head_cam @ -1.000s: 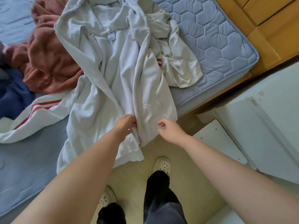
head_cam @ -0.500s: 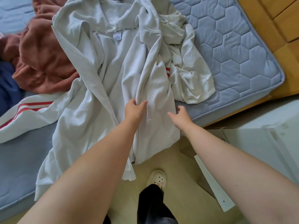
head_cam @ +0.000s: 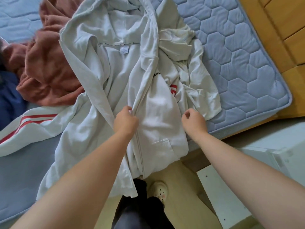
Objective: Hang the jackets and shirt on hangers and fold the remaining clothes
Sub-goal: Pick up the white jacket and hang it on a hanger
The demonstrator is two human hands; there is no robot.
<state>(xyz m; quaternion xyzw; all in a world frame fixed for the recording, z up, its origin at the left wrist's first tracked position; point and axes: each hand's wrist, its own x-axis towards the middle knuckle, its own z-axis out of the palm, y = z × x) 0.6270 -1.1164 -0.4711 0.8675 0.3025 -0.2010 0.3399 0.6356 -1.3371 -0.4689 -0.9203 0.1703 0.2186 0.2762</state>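
A light grey zip jacket (head_cam: 115, 76) with red sleeve stripes lies open across the blue quilted mattress (head_cam: 239, 63), its hem hanging over the near edge. My left hand (head_cam: 126, 119) pinches the zipper edge of the jacket's right front panel (head_cam: 158, 116), which lies folded over the body. At that panel's outer edge my right hand (head_cam: 194, 120) has its fingers curled; whether it holds cloth is hidden. One striped sleeve (head_cam: 33, 123) stretches to the left, and the other is crumpled on the right.
A rust-coloured fleece garment (head_cam: 49, 66) lies bunched at the left beside a navy one (head_cam: 8, 100). The wooden bed frame (head_cam: 280, 30) runs along the right. White boards (head_cam: 227, 200) lie on the floor by my feet.
My left hand went from the hem up the zipper edge and now pinches it. The front panel lies flatter and wider. My right hand's fingers have curled at its outer edge.
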